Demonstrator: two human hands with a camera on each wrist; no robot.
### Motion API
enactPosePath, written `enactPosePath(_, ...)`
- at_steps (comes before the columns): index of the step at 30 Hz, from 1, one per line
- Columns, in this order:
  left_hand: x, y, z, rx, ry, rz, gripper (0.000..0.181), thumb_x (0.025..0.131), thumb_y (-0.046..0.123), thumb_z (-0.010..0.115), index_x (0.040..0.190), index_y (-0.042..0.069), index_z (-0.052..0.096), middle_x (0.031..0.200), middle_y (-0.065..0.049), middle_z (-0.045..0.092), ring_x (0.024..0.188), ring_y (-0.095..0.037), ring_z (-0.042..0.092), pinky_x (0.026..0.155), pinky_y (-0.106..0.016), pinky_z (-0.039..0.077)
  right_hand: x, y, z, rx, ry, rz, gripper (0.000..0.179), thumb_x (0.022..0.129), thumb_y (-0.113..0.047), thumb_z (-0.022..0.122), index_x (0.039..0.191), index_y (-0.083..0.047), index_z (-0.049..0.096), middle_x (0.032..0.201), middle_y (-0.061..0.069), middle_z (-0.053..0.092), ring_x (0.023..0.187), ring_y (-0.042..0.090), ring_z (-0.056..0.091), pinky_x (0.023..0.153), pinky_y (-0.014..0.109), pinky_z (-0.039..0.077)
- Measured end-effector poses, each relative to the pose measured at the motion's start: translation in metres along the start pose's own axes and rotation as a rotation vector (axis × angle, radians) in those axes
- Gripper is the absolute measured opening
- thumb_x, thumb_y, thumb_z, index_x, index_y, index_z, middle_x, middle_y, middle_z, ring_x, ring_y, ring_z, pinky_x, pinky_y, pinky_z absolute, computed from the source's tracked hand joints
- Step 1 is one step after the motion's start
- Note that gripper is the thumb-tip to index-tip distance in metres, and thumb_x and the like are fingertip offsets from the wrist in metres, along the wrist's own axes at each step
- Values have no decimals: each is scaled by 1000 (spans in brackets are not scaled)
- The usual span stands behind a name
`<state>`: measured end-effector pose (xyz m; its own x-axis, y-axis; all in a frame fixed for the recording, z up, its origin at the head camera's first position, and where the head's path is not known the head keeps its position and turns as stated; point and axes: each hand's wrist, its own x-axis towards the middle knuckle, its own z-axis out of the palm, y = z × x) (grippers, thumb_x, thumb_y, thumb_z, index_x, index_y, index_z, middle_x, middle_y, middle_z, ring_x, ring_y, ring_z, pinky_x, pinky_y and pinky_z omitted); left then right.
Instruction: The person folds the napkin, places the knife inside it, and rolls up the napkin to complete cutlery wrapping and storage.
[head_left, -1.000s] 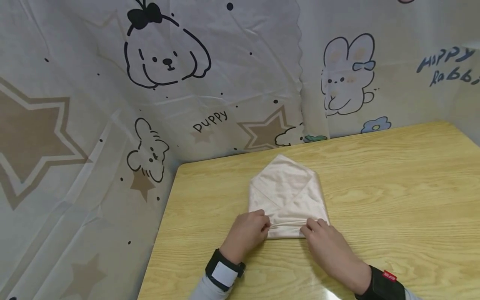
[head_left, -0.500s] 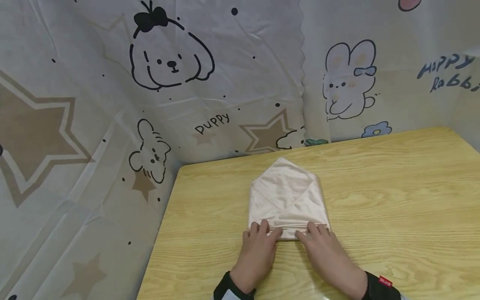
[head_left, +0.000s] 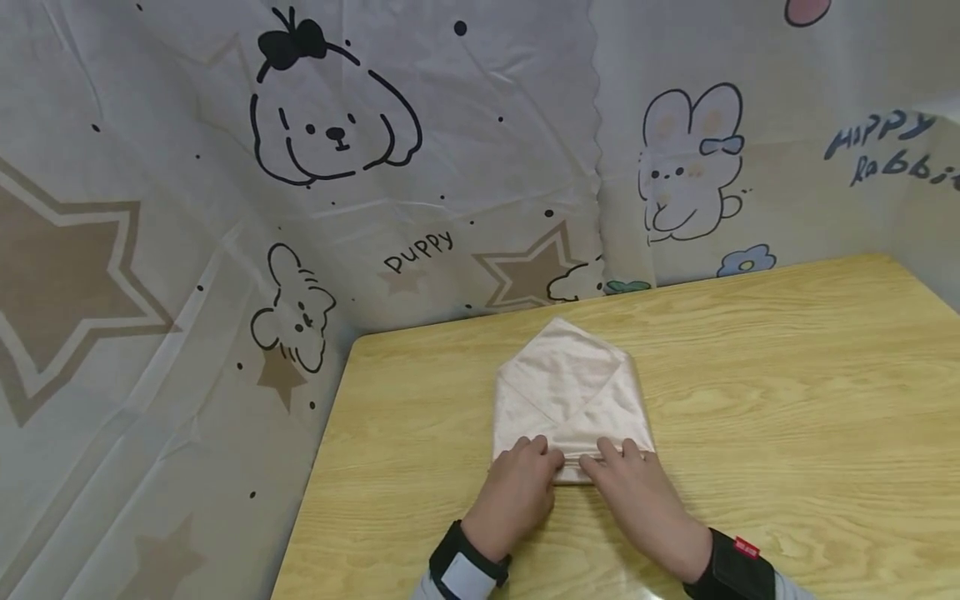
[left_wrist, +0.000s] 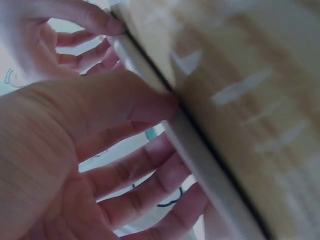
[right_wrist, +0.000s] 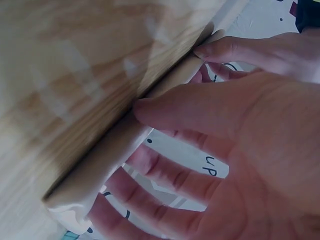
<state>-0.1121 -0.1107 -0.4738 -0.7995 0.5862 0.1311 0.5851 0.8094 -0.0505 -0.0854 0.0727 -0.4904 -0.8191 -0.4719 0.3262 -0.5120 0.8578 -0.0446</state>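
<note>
A pale pink, satin-like cloth (head_left: 567,392) lies folded on the table, its far end pointed and its near end gathered in a narrow, creased fold. My left hand (head_left: 516,493) grips the left part of that fold, thumb at the near edge and fingers over the top. On the right part, my right hand (head_left: 637,504) does the same, the two thumbs close together at the middle. The left wrist view has the cloth edge (left_wrist: 212,182) between thumb and curved fingers. Low over the table, the rolled edge (right_wrist: 95,172) runs under the thumb in the right wrist view.
The wood-grain table (head_left: 787,400) stretches away on both sides of the cloth. Behind it and to the left hangs a white sheet (head_left: 465,158) printed with stars and cartoon animals. A dark band (head_left: 731,567) is strapped round the right wrist.
My left hand has shifted right along the near fold, towards the middle. My right hand has come slightly left, so the thumbs are nearer each other. The cloth keeps its folded shape.
</note>
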Motion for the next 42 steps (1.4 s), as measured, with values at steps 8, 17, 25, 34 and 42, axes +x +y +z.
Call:
enactPosePath(8,6,-3,-9,-40,-27,36,9,78,7,71,80,15,74,70,2,55,64,-14,55,53,-28,48,5,9,0,-11,13,-53,28,67,9,72,88,-7,61,79,6,53,63,24,49,45,34,45)
enactPosePath(17,13,-12,-5,-132,-58,19,14,82,4,69,88,14,74,77,3,60,70,-13,57,59,-27,50,13,27,-2,133,-29,-56,39,64,19,67,90,-10,64,84,3,60,70,22,52,51,33,47)
enactPosePath(25,17,-19,-6,-227,-37,-42,7,88,12,69,83,14,72,76,4,60,72,-11,57,60,-26,50,16,34,-2,153,-29,-37,40,67,17,63,97,-11,61,87,3,57,74,21,50,48,30,42)
enactPosePath(34,18,-23,-1,-265,0,-81,5,86,16,71,83,16,74,74,6,61,71,-10,56,59,-27,49,18,34,0,139,-21,12,26,67,13,64,78,-10,60,74,1,51,68,21,48,54,33,39)
enactPosePath(42,21,-23,-1,-224,48,-99,9,81,15,74,75,19,70,71,8,57,68,-9,52,55,-26,46,19,34,3,127,-5,40,26,70,12,66,82,-11,65,80,1,50,71,20,49,48,31,41)
